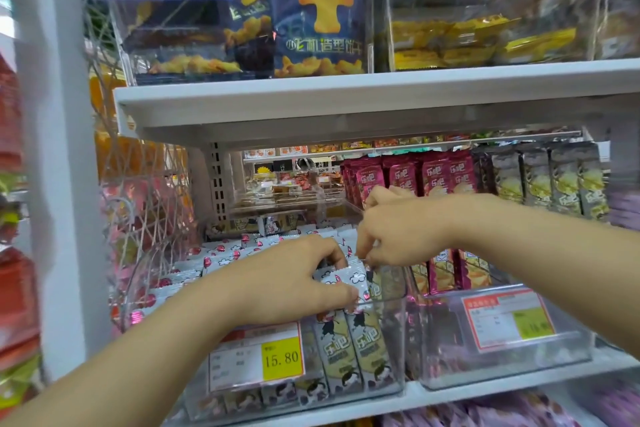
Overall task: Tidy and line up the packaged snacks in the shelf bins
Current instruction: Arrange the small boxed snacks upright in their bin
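Observation:
A clear plastic bin (394, 350) on the middle shelf holds several small white snack packets with cow prints (221, 260). My left hand (287, 281) reaches into the bin's front and grips one white packet (349, 279) between thumb and fingers. My right hand (398, 232) is just behind it, fingertips curled down and pinching the top edge of packets near the bin's right wall. More cow-print packets (349, 347) stand upright against the bin's front wall.
A second clear bin (502, 360) to the right holds magenta packets (446, 270); grey-yellow packets (554, 184) stand behind. The shelf above (346, 94) carries bins of blue airplane-biscuit bags (318, 14) and yellow packets (467, 42). A white upright (59, 149) stands at left.

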Demonstrator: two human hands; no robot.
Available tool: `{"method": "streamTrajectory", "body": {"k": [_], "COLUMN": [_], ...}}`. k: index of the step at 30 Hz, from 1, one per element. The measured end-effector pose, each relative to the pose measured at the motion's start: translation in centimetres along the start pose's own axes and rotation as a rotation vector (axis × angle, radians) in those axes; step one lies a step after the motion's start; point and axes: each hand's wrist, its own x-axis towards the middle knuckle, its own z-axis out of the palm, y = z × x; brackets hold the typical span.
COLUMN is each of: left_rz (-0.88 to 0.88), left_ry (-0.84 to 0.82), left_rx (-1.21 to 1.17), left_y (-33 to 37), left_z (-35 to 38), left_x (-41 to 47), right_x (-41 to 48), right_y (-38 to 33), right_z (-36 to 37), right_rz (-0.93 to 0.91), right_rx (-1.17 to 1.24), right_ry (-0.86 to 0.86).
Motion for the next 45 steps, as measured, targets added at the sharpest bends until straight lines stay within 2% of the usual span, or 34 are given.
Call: {"method": "streamTrajectory", "body": {"k": [4,6,9,12,17,22,28,36,42,45], "left_rz": [0.032,0.004,-0.103,-0.27,-0.417,-0.519,-0.519,-0.468,-0.31,-0.211], "left_ry": [0.025,0.093,0.272,0.325,0.216,-0.063,-0.096,-0.119,0.13,0.245], "left_rx": [-0.076,-0.149,-0.123,-0.035,0.124,0.18,0.127,0.233,0.379,0.304], "left_y": [-0.1,-0.5,-2.6,-5.6,-7.9,-8.6,-9.4,-9.7,-8.3,-6.4], "left_z": [-0.4,-1.4,-2.7,-3.1,-3.8,-4.7,-4.9,-5.3,-5.6,-5.8], "left_x": [-0.3,-0.6,0.4,2.4,4.8,6.2,7.2,6.7,5.1,3.8], "right_x": [-0.1,-0.1,-0.3,0.0,0.8,0.9,0.8,0.6,0.4,0.5], "right_y": [0.1,0.7,1.7,2.2,2.5,2.9,2.8,2.8,2.5,2.6], "right_z": [-0.1,0.2,0.7,1.7,3.0,3.3,3.5,3.7,3.7,3.8], "right_rz": [-0.023,-0.063,-0.065,-0.038,-0.049,-0.087,-0.108,-0.074,-0.064,-0.047], "right_rx": [0.038,0.174,0.484,0.659,0.77,0.836,0.864,0.882,0.873,0.902], "right_ry": [-0.057,0.067,0.336,0.428,0.489,0.484,0.482,0.48,0.512,0.582]}}
